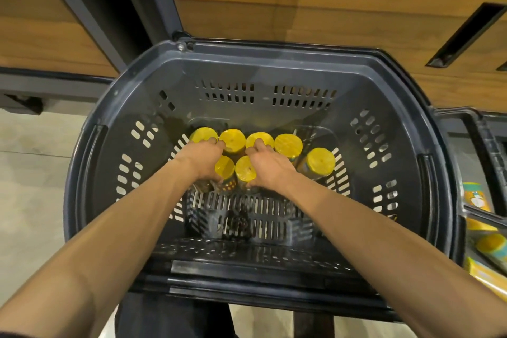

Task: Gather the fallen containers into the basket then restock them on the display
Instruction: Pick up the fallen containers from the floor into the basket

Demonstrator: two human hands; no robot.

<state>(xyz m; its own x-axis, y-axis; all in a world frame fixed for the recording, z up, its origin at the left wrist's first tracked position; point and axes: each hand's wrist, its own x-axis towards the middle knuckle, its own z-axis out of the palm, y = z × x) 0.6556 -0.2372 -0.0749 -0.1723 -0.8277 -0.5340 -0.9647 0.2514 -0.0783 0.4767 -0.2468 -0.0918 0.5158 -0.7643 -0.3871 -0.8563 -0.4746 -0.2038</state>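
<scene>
- 7 yellow-lidded round containers (320,161) stand in the dark grey slotted plastic basket (274,68), 5 just beyond the fingertips.
- 1 each is gripped by the curled left hand (204,158) and right hand (270,163).
- A straight upward lift is advised, so that neighbours are left untoppled.

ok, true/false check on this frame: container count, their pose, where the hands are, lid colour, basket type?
1. Seven containers sit in the basket. True.
2. The containers lie on their sides. False: they stand upright, lids up.
3. The left hand and right hand are both down among the containers. True.
4. The lids are red. False: yellow.
5. The basket is white wire. False: dark plastic with slotted walls.
</scene>
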